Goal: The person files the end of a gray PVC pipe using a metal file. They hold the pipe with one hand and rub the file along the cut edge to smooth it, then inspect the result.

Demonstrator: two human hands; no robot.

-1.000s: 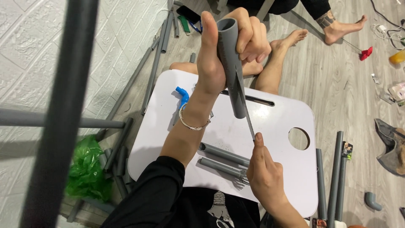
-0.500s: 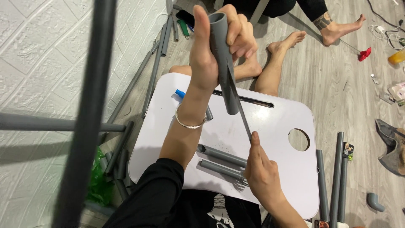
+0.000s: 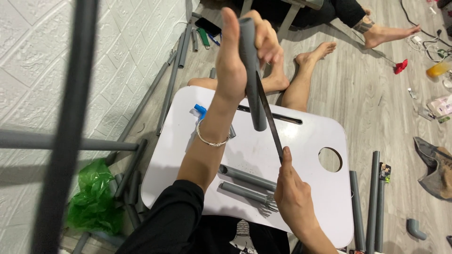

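Observation:
My left hand (image 3: 242, 51) is raised and grips a short grey plastic pipe (image 3: 252, 89) held upright above a white lap tray (image 3: 310, 188). My right hand (image 3: 294, 197) holds the handle end of a thin dark blade (image 3: 269, 117), which slants up against the side of the pipe. Two more short grey pipes (image 3: 245, 184) lie on the tray just left of my right hand. A silver bracelet (image 3: 212, 140) sits on my left wrist. A small blue piece (image 3: 201, 111) lies on the tray behind my left forearm.
Long grey pipes (image 3: 372, 202) lie on the wooden floor right of the tray and along the white wall at left. A green plastic bag (image 3: 94, 197) sits lower left. Another person's bare feet (image 3: 320, 49) rest beyond the tray. A grey elbow fitting (image 3: 416, 229) lies lower right.
My left hand has turned the pipe more upright and shifted slightly. The blade in my right hand has slid further up along the pipe.

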